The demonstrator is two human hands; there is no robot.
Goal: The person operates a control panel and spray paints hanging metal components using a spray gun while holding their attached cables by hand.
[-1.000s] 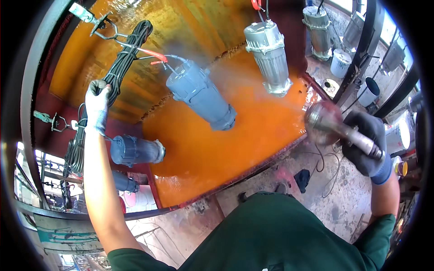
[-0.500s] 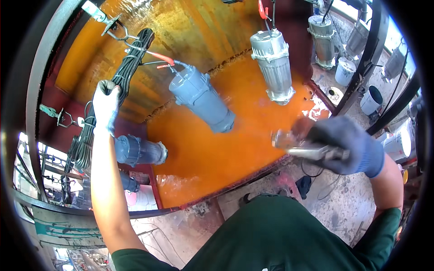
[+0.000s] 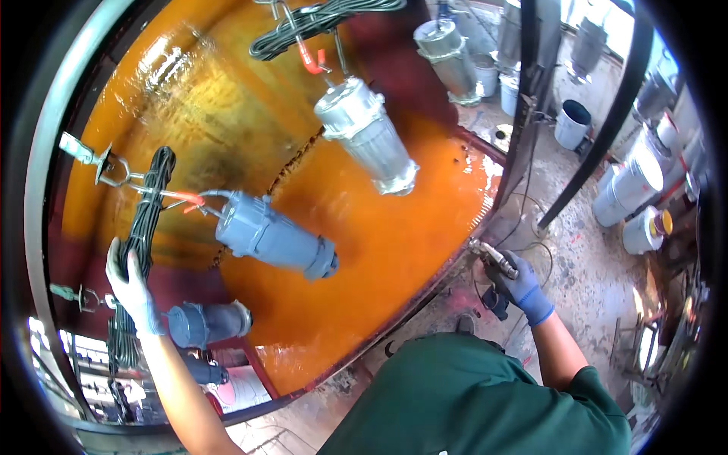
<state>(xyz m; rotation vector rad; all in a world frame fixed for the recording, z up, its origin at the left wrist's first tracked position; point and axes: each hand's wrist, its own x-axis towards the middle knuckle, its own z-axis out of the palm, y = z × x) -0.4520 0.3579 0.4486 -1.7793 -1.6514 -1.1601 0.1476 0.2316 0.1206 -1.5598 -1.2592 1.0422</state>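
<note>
My left hand (image 3: 135,290), in a pale glove, is at the lower end of a tied black cable bundle (image 3: 150,201), its fingers stretched and parted against it. The bundle hangs by a hook (image 3: 112,168) next to a blue-grey submersible pump (image 3: 269,231), which tilts down to the right and is tied on by a red-sleeved wire (image 3: 184,198). Lower right, my right hand (image 3: 523,287), in a blue-grey glove, is wrapped round a metal spray gun (image 3: 497,259), apart from the pumps. A pale silvery pump (image 3: 368,136) hangs beyond.
Behind the pumps stands an orange-coated booth wall (image 3: 205,83); its dark red rim (image 3: 409,315) runs in front of me. Another blue pump (image 3: 208,322) hangs lower left. Buckets (image 3: 572,123) and grey pumps (image 3: 447,57) are at the right. A thin hose (image 3: 551,265) loops near the gun.
My right hand has drawn the spray gun back from the pumps, down past the booth rim. My left fingers have loosened on the cable bundle. The view has shifted, and the blue-grey pump has turned.
</note>
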